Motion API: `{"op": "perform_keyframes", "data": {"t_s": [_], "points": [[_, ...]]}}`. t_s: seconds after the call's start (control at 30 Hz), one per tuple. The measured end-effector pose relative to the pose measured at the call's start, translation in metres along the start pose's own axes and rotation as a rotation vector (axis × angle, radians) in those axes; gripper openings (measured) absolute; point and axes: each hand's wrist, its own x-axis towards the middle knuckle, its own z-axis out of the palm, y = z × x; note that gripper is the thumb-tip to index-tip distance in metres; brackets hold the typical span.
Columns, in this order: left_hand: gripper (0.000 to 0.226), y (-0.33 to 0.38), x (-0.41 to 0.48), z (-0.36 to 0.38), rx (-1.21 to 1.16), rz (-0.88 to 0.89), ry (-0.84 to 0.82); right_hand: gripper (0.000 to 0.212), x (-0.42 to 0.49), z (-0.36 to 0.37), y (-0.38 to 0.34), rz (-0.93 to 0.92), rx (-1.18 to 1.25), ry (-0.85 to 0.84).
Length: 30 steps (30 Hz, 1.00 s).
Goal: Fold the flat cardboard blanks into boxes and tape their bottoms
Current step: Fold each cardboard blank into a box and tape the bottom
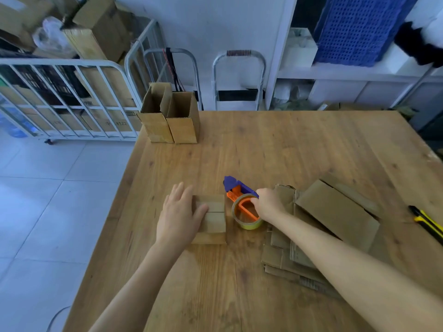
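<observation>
A small folded cardboard box (214, 218) stands on the wooden table (275, 144) with its closed flaps facing up. My left hand (178, 212) lies flat on the box's left side, thumb across the flap seam. Just right of the box sits a tape dispenser (242, 202) with a purple and orange frame and a roll of tape. My right hand (268, 203) grips the dispenser's handle. A stack of flat cardboard blanks (335, 219) lies under my right forearm.
Two folded boxes (171, 116) stand open-topped at the table's far left corner. A yellow and black utility knife (429, 224) lies near the right edge. Beyond the table are a metal cage trolley (67, 97), hand trucks and white shelving.
</observation>
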Motion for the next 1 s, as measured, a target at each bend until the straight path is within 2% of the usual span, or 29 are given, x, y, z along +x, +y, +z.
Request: {"op": "perform_keyframes", "data": {"t_s": [0.03,0.07,0.1,0.17,0.23,0.3,0.33,0.43,0.53,0.6,0.67,0.73,0.77,0.83,0.9,0.97,1.0], "points": [[0.066,-0.002,-0.004,-0.002,-0.036,-0.018,0.057,0.016,-0.005,0.000,-0.003,-0.018,-0.029,0.050],[0.072,-0.004,-0.007,-0.005,-0.080,-0.041,0.112,0.022,-0.013,-0.002,-0.007,-0.040,-0.027,0.114],[0.076,-0.006,-0.012,-0.008,-0.143,-0.081,0.144,0.032,-0.026,-0.005,-0.013,-0.074,0.024,0.189],[0.078,-0.012,-0.017,-0.013,-0.292,-0.204,0.152,0.039,-0.061,-0.011,-0.030,-0.152,0.257,0.318],[0.061,-0.017,-0.020,-0.013,-0.375,-0.297,0.133,0.037,-0.093,-0.009,-0.049,-0.213,0.475,0.283],[0.019,-0.021,-0.023,-0.012,-0.404,-0.278,0.104,0.035,-0.112,0.001,-0.061,-0.242,0.485,0.179],[0.017,-0.023,-0.023,-0.012,-0.412,-0.264,0.082,0.035,-0.114,0.008,-0.062,-0.241,0.441,0.166],[0.027,-0.029,-0.019,-0.016,-0.493,-0.301,-0.067,0.028,-0.105,0.014,-0.065,-0.166,0.446,0.110],[0.039,-0.035,-0.016,-0.017,-0.509,-0.341,-0.171,0.050,-0.099,0.014,-0.064,-0.054,0.444,-0.026],[0.038,-0.036,-0.015,-0.018,-0.529,-0.350,-0.195,0.051,-0.098,0.013,-0.065,-0.031,0.429,-0.069],[0.032,-0.035,-0.017,-0.018,-0.586,-0.359,-0.191,0.047,-0.096,0.009,-0.066,0.038,0.545,-0.119],[0.033,-0.037,-0.023,-0.016,-0.691,-0.383,-0.149,0.050,-0.095,0.005,-0.067,0.167,0.762,-0.184],[0.041,-0.037,-0.028,-0.016,-0.746,-0.395,-0.113,0.052,-0.095,0.003,-0.067,0.223,0.842,-0.191],[0.058,-0.036,-0.039,-0.018,-0.882,-0.427,-0.029,0.058,-0.099,0.001,-0.066,0.257,0.854,-0.133],[0.065,-0.035,-0.050,-0.021,-0.954,-0.401,0.065,0.050,-0.102,0.005,-0.061,0.178,0.803,-0.090],[0.070,-0.037,-0.060,-0.020,-0.774,-0.281,0.159,0.030,-0.109,0.010,-0.057,0.062,0.777,-0.097],[0.072,-0.039,-0.064,-0.017,-0.653,-0.214,0.187,0.030,-0.113,0.015,-0.056,0.005,0.747,-0.080]]}}
